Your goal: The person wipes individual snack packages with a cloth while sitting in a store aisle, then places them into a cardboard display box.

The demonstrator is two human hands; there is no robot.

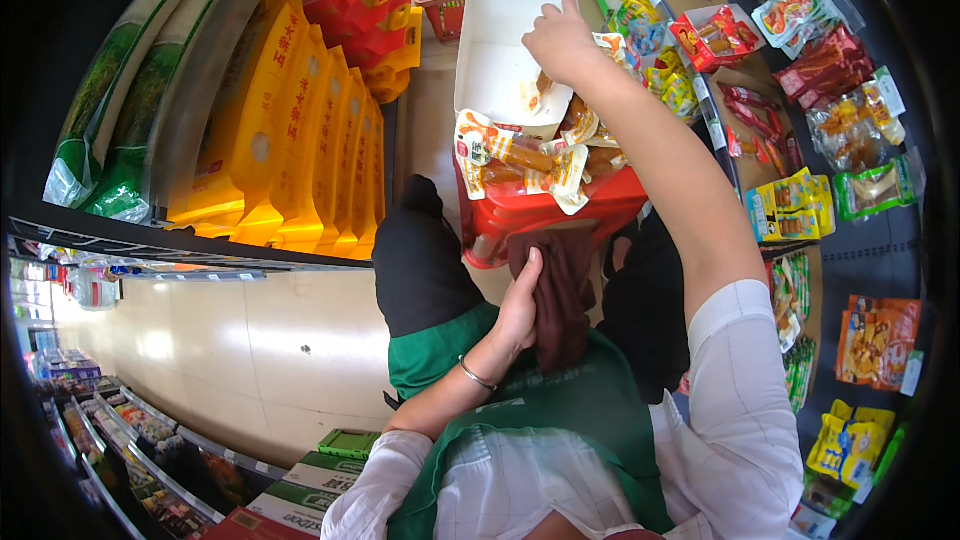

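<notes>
My left hand (523,298) grips a dark maroon cloth (561,289) in front of my green apron. My right hand (562,37) is at the right side of a white cardboard box (491,22), its index finger stretched towards the far right corner. Whether it grips the box wall is hard to see. Inside the box lies one small wrapped snack (537,94). Several packaged meat snacks (517,157), vacuum-packed in clear and printed film, are heaped against the box's near side. They rest on a red plastic basket (517,221) between my knees.
Yellow gift bags (300,142) line the shelf at left, beside green and white sacks (112,105). Another red basket (448,11) stands beyond the box. At right are snack shelves with an open red box (718,36) and hanging packets (825,75). Stacked cartons (300,484) stand near my left elbow.
</notes>
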